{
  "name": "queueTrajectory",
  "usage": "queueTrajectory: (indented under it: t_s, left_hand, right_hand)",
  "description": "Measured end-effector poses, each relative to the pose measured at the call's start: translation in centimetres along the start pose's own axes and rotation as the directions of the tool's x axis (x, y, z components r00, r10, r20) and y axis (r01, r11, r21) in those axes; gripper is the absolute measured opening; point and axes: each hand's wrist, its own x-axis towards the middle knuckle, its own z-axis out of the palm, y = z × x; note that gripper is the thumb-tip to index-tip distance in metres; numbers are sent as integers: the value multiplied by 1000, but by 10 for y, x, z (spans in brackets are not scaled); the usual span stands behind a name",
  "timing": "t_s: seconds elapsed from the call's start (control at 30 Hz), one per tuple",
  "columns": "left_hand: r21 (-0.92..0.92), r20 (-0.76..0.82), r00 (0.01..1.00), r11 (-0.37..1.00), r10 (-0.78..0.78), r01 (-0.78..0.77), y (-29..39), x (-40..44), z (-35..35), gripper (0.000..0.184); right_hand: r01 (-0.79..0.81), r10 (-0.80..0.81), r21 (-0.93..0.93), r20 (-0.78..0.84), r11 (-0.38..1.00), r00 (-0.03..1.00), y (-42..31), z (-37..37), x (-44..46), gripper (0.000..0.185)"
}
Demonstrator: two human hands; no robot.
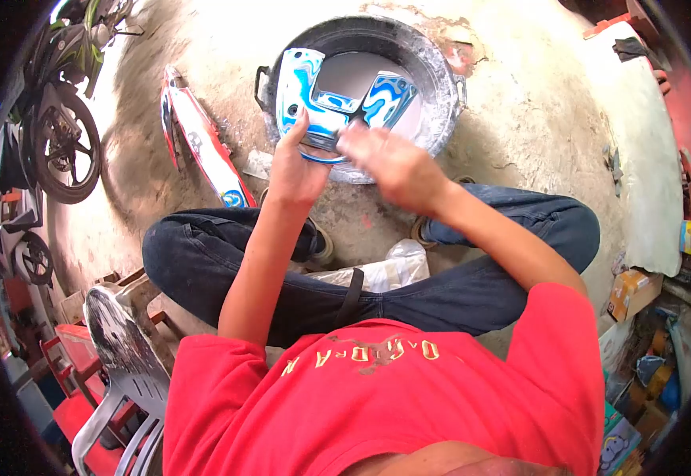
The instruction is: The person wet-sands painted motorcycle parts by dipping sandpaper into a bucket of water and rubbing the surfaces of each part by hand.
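Observation:
A blue and white swirl-patterned part (313, 111) with angled arms is held up over a round black basin (440, 71) of cloudy whitish liquid. My left hand (301, 166) grips its lower left edge, thumb on the patterned face. My right hand (393, 163) is at the part's lower right, its fingers bent together and blurred by motion. Whether anything small is in those fingers cannot be made out. The basin stands on the floor in front of my crossed legs.
Left of the basin lies a long red and white panel (199, 139). A motorcycle (64, 143) stands at the far left. A worn plastic chair (127, 349) is at the lower left, a cardboard box (635, 293) at the right. A wrapped bundle (389, 272) lies between my legs.

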Motion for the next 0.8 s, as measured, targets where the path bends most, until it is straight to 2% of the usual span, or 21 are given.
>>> queueTrajectory:
  t_s: [0.07, 0.1, 0.13, 0.17, 0.27, 0.3, 0.33, 0.4, 0.47, 0.5, 0.53, 0.6, 0.7, 0.8]
  left_hand:
    - [-16, 50, 999, 1000, -7, 8, 0, 1, -9, 40]
    - [-5, -26, 1000, 1000, 4, -5, 2, -4, 4, 39]
    - [-6, -33, 999, 1000, 3, -4, 4, -6, 9, 38]
    - [-7, -39, 999, 1000, 1, -1, 4, -8, 13, 38]
    - [-18, -10, 1000, 1000, -5, 5, 3, -4, 7, 37]
    - [-24, 0, 1000, 1000, -6, 6, 2, -2, 0, 37]
    - [-31, 21, 1000, 999, -12, 13, 0, 0, -8, 38]
    - [-38, 59, 998, 999, -26, 28, 1, 4, -23, 39]
    - [-30, 26, 1000, 999, -17, 18, 3, -4, -5, 39]
    - [-26, 11, 1000, 1000, -10, 10, 4, -8, 5, 39]
    - [-24, -13, 1000, 1000, -7, 7, 4, -11, 8, 39]
    - [-18, -41, 999, 1000, 4, -5, 5, -9, 12, 40]
    - [-21, -14, 1000, 1000, -20, 20, 6, -3, 1, 40]
    - [-16, -39, 999, 1000, -19, 18, 5, -7, 5, 38]
  right_hand:
    - [63, -63, 25, 0, 998, 998, 8, -7, 4, 41]
    - [-70, 69, -75, -11, 995, 998, 24, -12, 4, 40]
    - [-200, 197, -178, -35, 964, 980, 46, -16, 5, 40]
    - [-354, 337, -174, -120, 919, 934, 62, -18, 4, 41]
    - [-234, 232, -228, -38, 945, 972, 34, -21, 5, 41]
    - [-93, 85, -103, -78, 990, 993, 17, -10, 7, 42]
    - [49, -51, -101, -18, 994, 999, 1, -1, 5, 43]
    - [152, -152, -55, 11, 987, 988, -2, -3, 5, 43]
    - [-43, 43, -154, -5, 987, 999, 32, -13, 9, 41]
    - [-249, 247, -184, -34, 951, 968, 47, -22, 12, 39]
    - [-337, 318, -221, -116, 915, 941, 61, -21, 11, 37]
    - [-310, 297, -234, -87, 922, 951, 53, -16, 3, 39]
    - [31, -32, -31, -8, 999, 999, -2, -3, 6, 39]
    - [13, -13, 8, -7, 1000, 1000, 26, -11, 8, 39]
